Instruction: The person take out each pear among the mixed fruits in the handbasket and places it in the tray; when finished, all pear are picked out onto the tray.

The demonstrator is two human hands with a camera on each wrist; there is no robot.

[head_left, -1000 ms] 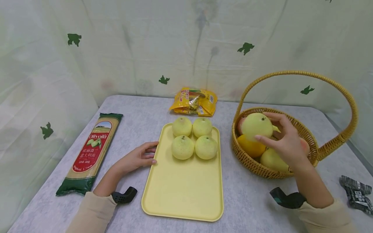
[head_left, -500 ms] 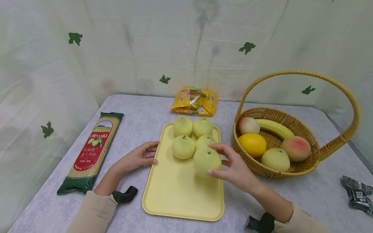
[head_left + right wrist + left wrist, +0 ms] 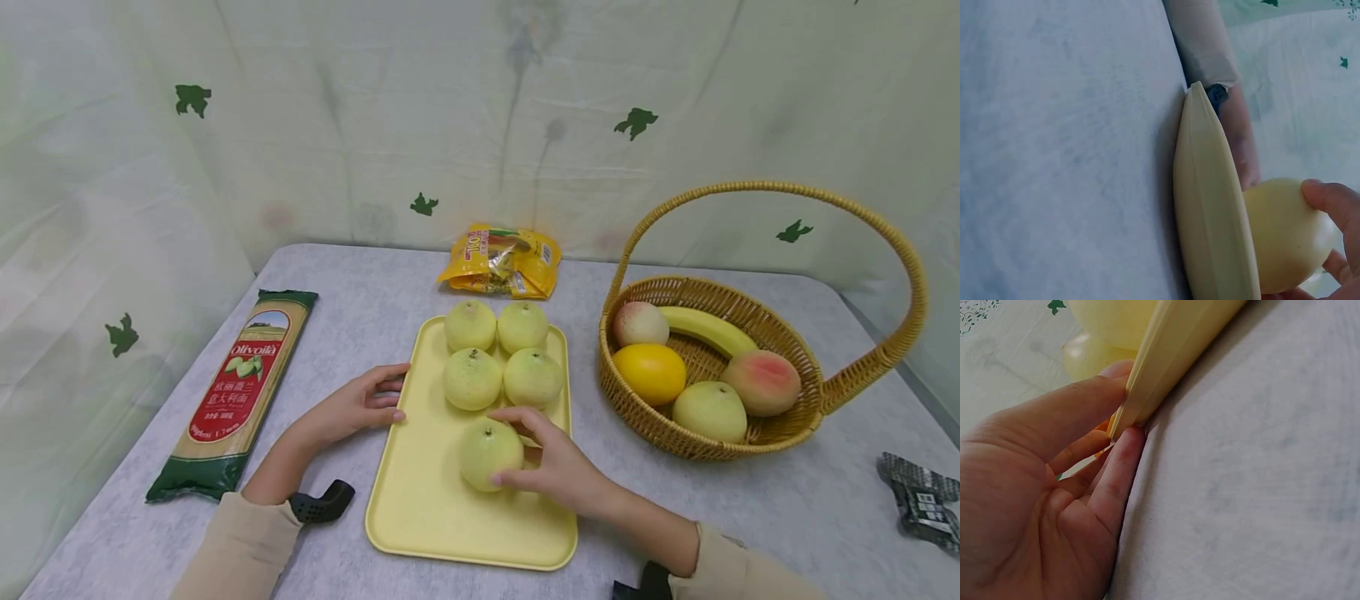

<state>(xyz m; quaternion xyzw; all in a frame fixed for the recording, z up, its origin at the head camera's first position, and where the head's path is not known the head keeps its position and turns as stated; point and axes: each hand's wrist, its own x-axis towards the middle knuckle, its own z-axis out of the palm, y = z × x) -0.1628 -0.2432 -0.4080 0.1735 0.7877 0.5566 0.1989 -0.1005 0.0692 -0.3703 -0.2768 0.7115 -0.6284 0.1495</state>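
My right hand (image 3: pixel 551 462) holds a round pale-green fruit (image 3: pixel 487 454) over the near half of the yellow tray (image 3: pixel 442 525), thumb and fingers on its right side. In the right wrist view the fruit (image 3: pixel 1288 234) sits low behind the tray rim (image 3: pixel 1210 206); whether it touches the tray floor is hidden. Several like fruits (image 3: pixel 472 379) stand in two rows at the tray's far end. At the tray's left edge, my left hand (image 3: pixel 352 407) grips the rim. The left wrist view shows its thumb (image 3: pixel 1079 409) on the rim and a finger beneath.
A wicker basket (image 3: pixel 652 429) with a tall handle stands right, holding a banana (image 3: pixel 708 329), a lemon (image 3: pixel 649 372), two peaches (image 3: pixel 762 382) and another pale-green fruit (image 3: pixel 709 411). A spaghetti pack (image 3: pixel 236 392) lies left, a yellow snack bag (image 3: pixel 501 260) behind, black packets (image 3: pixel 922 504) far right.
My right hand has carried the pale-green fruit out of the basket, leftward over the tray, then down and nearer to its near half. My left hand has stayed at the tray's edge.
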